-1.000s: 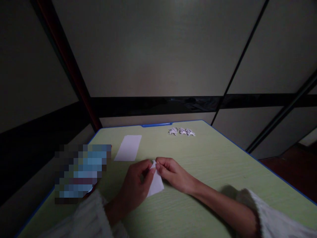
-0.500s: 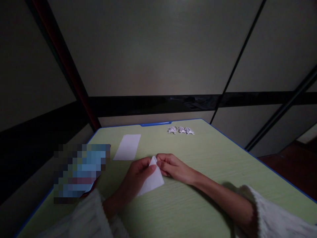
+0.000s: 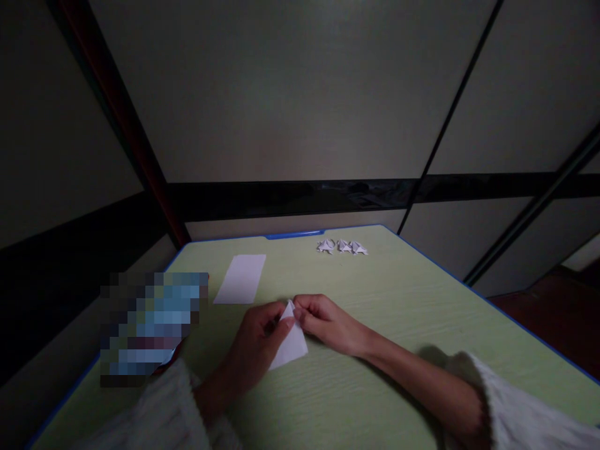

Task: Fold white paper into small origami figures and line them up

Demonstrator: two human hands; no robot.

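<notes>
A white sheet of folded paper (image 3: pixel 291 349), with a pointed top, is held between my two hands just above the table. My left hand (image 3: pixel 262 331) pinches its left side, thumb lying across the front near the tip. On the other side, my right hand (image 3: pixel 328 322) is closed, its thumb and fingers gripping the paper close to the point. The fingers partly hide the upper folds. Beyond my left hand lies a flat stack of white paper (image 3: pixel 240 279).
Small folded paper figures (image 3: pixel 344 246) stand in a row near the far edge of the pale green, blue-rimmed table (image 3: pixel 398 400). To the left lies a pixelated object (image 3: pixel 154 328) with a reddish edge. A panelled wall (image 3: pixel 290 112) rises behind the table.
The paper's tip has sunk slightly toward me and looks narrower between my fingers. Both hands have shifted a little, still holding the paper; the things on the table stay put.
</notes>
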